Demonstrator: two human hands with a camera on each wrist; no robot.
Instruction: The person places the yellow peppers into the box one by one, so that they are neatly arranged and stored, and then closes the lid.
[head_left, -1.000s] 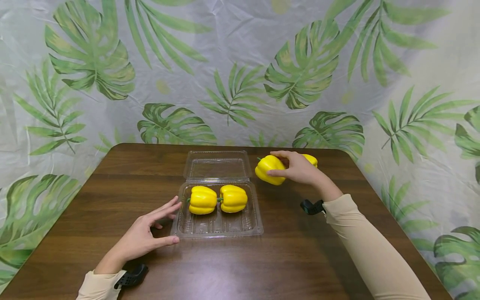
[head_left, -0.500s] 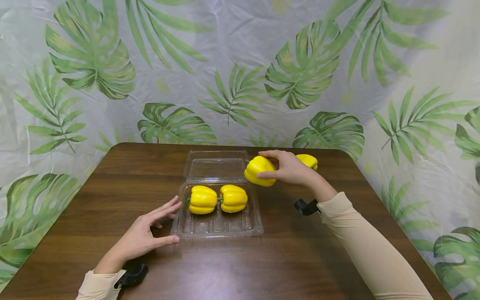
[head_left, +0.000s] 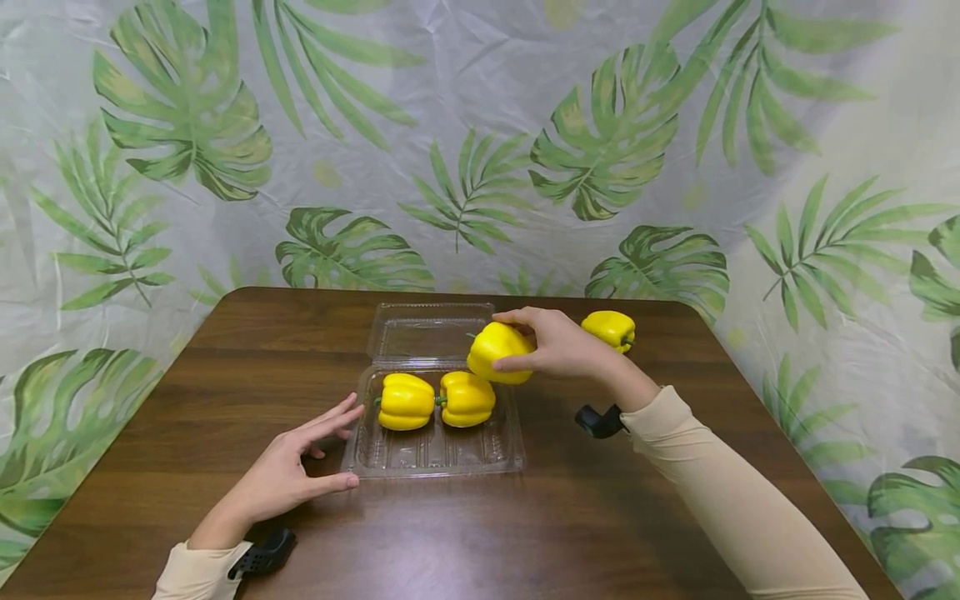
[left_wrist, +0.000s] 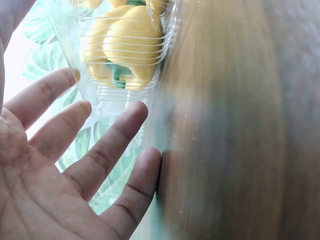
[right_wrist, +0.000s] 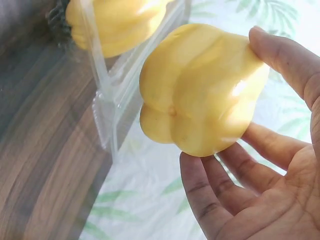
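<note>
My right hand [head_left: 566, 350] grips a yellow bell pepper [head_left: 497, 353] between thumb and fingers, held over the back right of a clear plastic clamshell box [head_left: 513, 442]. In the right wrist view the held bell pepper [right_wrist: 200, 90] shows its lobed bottom, with the box's rim beside it. Two more yellow bell peppers lie side by side in the tray: a left one [head_left: 406, 402] and a right one [head_left: 468, 400], stems toward the left. My left hand [head_left: 288, 467] has its fingers spread at the box's left edge. The left wrist view shows those fingers [left_wrist: 107, 150] by the clear wall.
The box's lid [head_left: 433, 332] lies folded open behind the tray. Another yellow bell pepper [head_left: 609, 329] lies at the back right of the brown wooden table [head_left: 247, 375]. A leaf-printed cloth [head_left: 480, 167] hangs behind the table.
My right hand has carried the held bell pepper leftward, from right of the box to over its back right part. The bell pepper behind that hand is now uncovered. My left hand has stayed put.
</note>
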